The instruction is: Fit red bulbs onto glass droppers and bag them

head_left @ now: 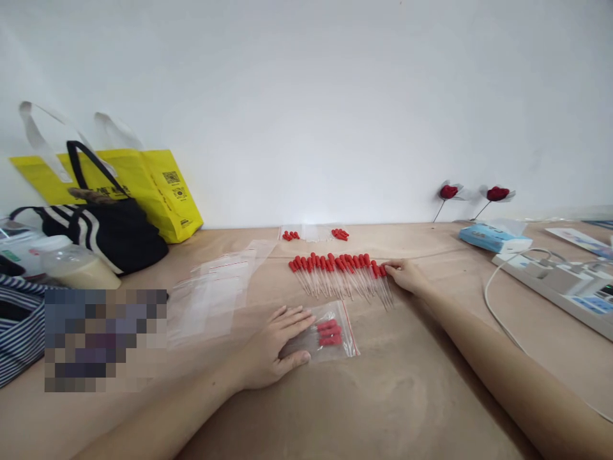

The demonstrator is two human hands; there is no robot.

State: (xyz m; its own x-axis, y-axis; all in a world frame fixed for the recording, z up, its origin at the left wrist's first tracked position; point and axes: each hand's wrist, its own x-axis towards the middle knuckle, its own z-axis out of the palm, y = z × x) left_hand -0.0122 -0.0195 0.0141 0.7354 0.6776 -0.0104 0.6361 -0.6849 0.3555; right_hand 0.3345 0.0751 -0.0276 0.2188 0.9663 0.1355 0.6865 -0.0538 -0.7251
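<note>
Head view: a row of red-capped droppers (341, 275) lies on the bench (407, 396).
Left hand (275, 348): fingers spread flat, pinning a zip bag (335, 335) just before the row, likely to steady it.
Right hand (405, 275): fingertips drawn together, touching the row's right end.
Spare bags (215, 294): left of the row.

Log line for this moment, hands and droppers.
left hand: flat on zip bag holding red-capped droppers | right hand: touching end of dropper row | empty bags: left of row
</note>
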